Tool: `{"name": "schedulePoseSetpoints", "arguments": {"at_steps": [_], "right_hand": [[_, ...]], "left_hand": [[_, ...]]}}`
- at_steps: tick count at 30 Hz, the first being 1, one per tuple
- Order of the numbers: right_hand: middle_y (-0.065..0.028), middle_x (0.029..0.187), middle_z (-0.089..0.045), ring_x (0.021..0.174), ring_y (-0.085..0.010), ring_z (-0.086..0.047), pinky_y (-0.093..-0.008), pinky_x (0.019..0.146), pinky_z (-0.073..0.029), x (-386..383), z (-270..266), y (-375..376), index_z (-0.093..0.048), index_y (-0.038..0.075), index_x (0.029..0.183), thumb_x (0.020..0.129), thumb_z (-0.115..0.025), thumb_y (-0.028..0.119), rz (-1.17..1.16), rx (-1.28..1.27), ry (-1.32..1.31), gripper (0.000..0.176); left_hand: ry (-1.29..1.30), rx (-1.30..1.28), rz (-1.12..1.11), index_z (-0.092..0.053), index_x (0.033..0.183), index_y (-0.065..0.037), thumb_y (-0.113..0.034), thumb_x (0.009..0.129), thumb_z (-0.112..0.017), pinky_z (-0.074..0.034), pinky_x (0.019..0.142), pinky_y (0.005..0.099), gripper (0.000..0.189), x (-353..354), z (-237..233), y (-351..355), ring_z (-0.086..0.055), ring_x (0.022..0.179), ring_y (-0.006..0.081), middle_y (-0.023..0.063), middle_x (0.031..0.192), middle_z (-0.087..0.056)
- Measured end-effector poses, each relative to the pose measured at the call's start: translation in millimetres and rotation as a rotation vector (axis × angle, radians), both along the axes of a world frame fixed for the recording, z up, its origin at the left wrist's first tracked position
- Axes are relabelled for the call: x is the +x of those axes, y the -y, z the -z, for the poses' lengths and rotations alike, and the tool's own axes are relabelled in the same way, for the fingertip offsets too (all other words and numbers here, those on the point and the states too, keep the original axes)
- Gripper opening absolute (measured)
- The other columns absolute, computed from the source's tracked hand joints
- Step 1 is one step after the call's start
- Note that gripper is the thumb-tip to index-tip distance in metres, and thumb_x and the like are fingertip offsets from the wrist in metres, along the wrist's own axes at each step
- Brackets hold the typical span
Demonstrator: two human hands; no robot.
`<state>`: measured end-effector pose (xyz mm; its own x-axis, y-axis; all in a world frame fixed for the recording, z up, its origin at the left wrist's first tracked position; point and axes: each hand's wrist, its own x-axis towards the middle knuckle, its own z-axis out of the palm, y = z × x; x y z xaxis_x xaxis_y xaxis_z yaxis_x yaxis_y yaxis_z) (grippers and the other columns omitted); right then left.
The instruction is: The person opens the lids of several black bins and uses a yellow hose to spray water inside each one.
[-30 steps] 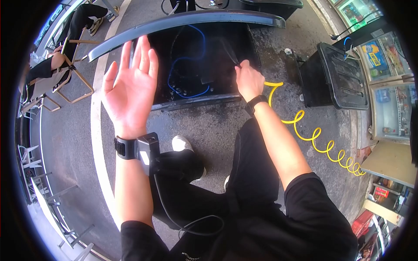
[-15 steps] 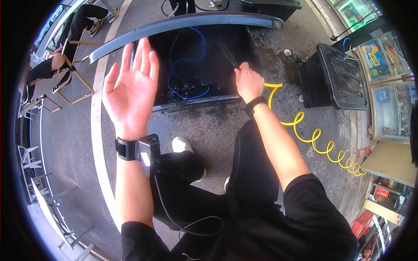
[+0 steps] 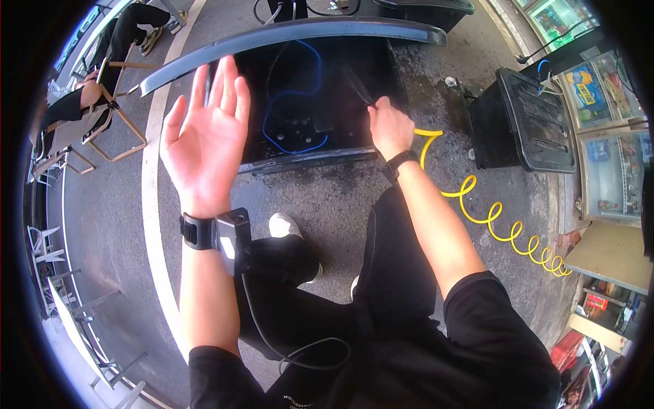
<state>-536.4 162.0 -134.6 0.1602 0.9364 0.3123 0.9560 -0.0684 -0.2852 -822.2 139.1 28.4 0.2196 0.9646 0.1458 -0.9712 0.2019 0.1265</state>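
Note:
My left hand [image 3: 204, 140] is raised palm up with fingers spread, holding nothing, in front of a long curved grey panel [image 3: 293, 33]. My right hand [image 3: 388, 128] is closed around a thin dark tool whose tip reaches into a black open tub [image 3: 313, 157]. Inside the tub lie a blue hose [image 3: 283, 95] and a dark flat piece. A yellow coiled air hose [image 3: 490, 218] runs from near my right wrist across the asphalt to the right.
A black lidded bin [image 3: 528, 119] stands at right, with glass-door fridges [image 3: 603, 102] beyond. A seated person on a folding chair [image 3: 82, 109] is at upper left. A white painted line [image 3: 151, 225] runs down the ground. My white shoe [image 3: 286, 225] is below the tub.
Almost nothing differs. My left hand has shifted very slightly up and right; my right hand keeps its grip on the tool at the tub.

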Motion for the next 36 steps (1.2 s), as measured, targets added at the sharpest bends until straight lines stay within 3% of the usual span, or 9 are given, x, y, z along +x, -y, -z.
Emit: {"name": "schedulePoseSetpoints", "arguments": {"at_steps": [12, 14, 15, 17, 36], "right_hand": [[-0.0135, 0.075, -0.069, 0.071, -0.0343, -0.069, -0.0456, 0.063, -0.055, 0.6, -1.0, 1.2, -0.058, 0.007, 0.088, 0.093, -0.062, 0.026, -0.042, 0.009, -0.013, 0.02], [-0.0132, 0.075, -0.069, 0.071, -0.034, -0.069, -0.0455, 0.063, -0.054, 0.9, -1.0, 1.7, -0.059, 0.007, 0.089, 0.092, -0.062, 0.026, -0.062, 0.023, -0.019, 0.02], [-0.013, 0.075, -0.069, 0.07, -0.0339, -0.068, -0.0453, 0.063, -0.054, 1.3, -1.3, 1.8, -0.059, 0.007, 0.089, 0.092, -0.063, 0.026, -0.079, 0.022, -0.02, 0.019], [-0.0127, 0.075, -0.069, 0.07, -0.0338, -0.068, -0.0452, 0.063, -0.054, 2.0, -1.1, 1.8, -0.059, 0.007, 0.089, 0.092, -0.063, 0.026, -0.096, 0.021, -0.021, 0.019], [-0.0128, 0.076, -0.069, 0.071, -0.0342, -0.068, -0.0455, 0.064, -0.054, 1.7, 2.1, 1.2, -0.06, 0.007, 0.089, 0.092, -0.063, 0.026, -0.042, 0.036, -0.019, 0.02]], "left_hand": [[-0.004, -0.004, -0.002, -0.029, 0.148, 0.0, -0.012, 0.092, -0.052, -0.029, 0.117, 0.0492, 0.061, 1.2, -1.6, 0.2, -0.033, 0.143, 0.0331, 0.026, 0.152, -0.032], [-0.088, 0.017, -0.027, -0.016, 0.155, -0.004, -0.009, 0.091, -0.047, -0.037, 0.113, 0.0445, 0.071, 4.2, -5.2, 2.4, -0.043, 0.137, 0.0295, 0.0249, 0.156, -0.026], [-0.088, 0.017, -0.027, -0.016, 0.155, -0.004, -0.009, 0.091, -0.047, -0.037, 0.113, 0.0445, 0.071, 3.2, -3.9, 1.5, -0.043, 0.137, 0.0295, 0.0249, 0.156, -0.026], [-0.009, 0.0, -0.002, -0.027, 0.149, -0.001, -0.012, 0.092, -0.051, -0.029, 0.117, 0.0494, 0.063, 0.1, 0.5, -0.8, -0.033, 0.143, 0.0329, 0.0256, 0.153, -0.031], [-0.004, 0.01, -0.006, -0.023, 0.151, -0.003, -0.014, 0.094, -0.049, -0.028, 0.117, 0.0504, 0.065, -0.5, 1.6, 0.1, -0.03, 0.144, 0.0336, 0.0248, 0.156, -0.026]]}}
